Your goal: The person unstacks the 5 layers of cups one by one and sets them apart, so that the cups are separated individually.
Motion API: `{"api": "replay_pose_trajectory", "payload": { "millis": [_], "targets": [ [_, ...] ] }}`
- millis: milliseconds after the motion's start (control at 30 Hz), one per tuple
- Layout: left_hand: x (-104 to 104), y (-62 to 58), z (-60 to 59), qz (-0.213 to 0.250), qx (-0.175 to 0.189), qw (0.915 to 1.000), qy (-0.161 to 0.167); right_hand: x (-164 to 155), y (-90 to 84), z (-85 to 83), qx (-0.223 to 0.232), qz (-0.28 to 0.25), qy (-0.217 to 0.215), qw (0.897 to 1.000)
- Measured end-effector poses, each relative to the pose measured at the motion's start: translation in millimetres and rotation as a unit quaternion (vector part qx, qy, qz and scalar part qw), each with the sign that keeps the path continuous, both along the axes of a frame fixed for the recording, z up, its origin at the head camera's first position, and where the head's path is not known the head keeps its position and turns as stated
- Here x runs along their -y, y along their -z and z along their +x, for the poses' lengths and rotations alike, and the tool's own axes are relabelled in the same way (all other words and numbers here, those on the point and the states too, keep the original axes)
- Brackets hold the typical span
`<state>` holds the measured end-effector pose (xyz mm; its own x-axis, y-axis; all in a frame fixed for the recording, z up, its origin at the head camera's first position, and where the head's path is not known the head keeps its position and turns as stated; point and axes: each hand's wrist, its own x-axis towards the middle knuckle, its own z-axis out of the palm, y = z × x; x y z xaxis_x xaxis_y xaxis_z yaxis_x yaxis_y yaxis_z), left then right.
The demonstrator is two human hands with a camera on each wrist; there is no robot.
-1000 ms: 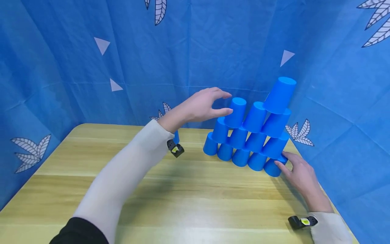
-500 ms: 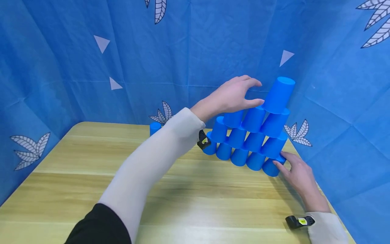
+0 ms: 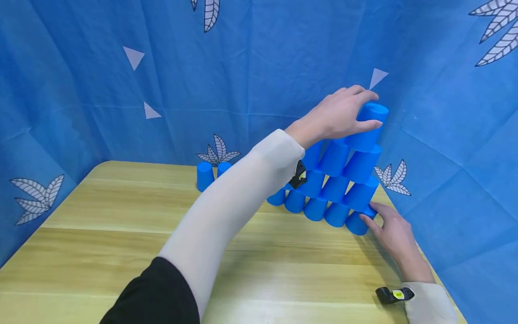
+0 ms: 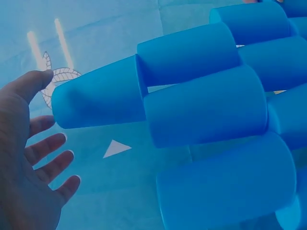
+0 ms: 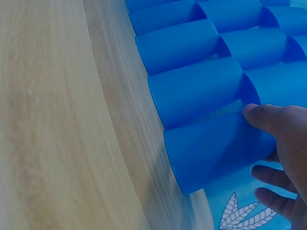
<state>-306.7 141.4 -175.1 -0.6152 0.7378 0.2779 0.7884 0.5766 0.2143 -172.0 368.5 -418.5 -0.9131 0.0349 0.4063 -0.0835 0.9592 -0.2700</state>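
Upside-down blue cups (image 3: 335,189) form a stepped pyramid on the right of the table. A single cup (image 3: 374,110) tops its right side; in the left wrist view this top cup (image 4: 103,96) points toward my palm. My left hand (image 3: 337,112) is at that cup, thumb and fingers spread on either side of its narrow end. At the pyramid's foot, my right hand (image 3: 394,231) holds the rightmost bottom cup (image 3: 357,223). The right wrist view has the thumb at the narrow end of this bottom cup (image 5: 216,151), other fingers partly hidden behind it.
Two more blue cups stand at the back left of the wooden table (image 3: 121,252), one cup (image 3: 205,176) beside another (image 3: 224,168) partly behind the left sleeve (image 3: 226,207). A blue leaf-patterned cloth (image 3: 182,81) hangs close behind the table and along its right edge.
My left hand has moved right and up, from the left cup of the third row to the top cup. The right hand stays at the bottom cup. The pyramid stands unchanged.
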Motion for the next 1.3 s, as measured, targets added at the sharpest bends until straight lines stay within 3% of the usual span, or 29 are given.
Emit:
{"api": "replay_pose_trajectory", "payload": {
  "millis": [300, 567, 700, 900, 1300],
  "targets": [
    [-23, -5.2, 0.3, -0.010, -0.017, 0.9998, 0.010, -2, 1.4, 2.1, -0.011, -0.001, 0.000, 1.000],
    [-34, -9.9, 2.9, -0.041, 0.003, 0.9988, -0.026, 1, -3.4, 3.9, -0.003, -0.007, -0.003, 1.000],
    [-34, -9.6, 4.1, -0.047, 0.006, 0.9985, -0.027, 1, -2.9, 4.7, -0.008, -0.005, -0.006, 1.000],
    [-18, -11.5, 5.0, -0.010, 0.013, 0.9998, -0.009, 1, -1.7, 6.1, -0.009, -0.003, -0.006, 1.000],
    [42, -13.2, 5.4, 0.052, -0.051, 0.9974, 0.005, 5, -6.3, 10.3, 0.013, -0.008, 0.001, 1.000]
  ]
}}
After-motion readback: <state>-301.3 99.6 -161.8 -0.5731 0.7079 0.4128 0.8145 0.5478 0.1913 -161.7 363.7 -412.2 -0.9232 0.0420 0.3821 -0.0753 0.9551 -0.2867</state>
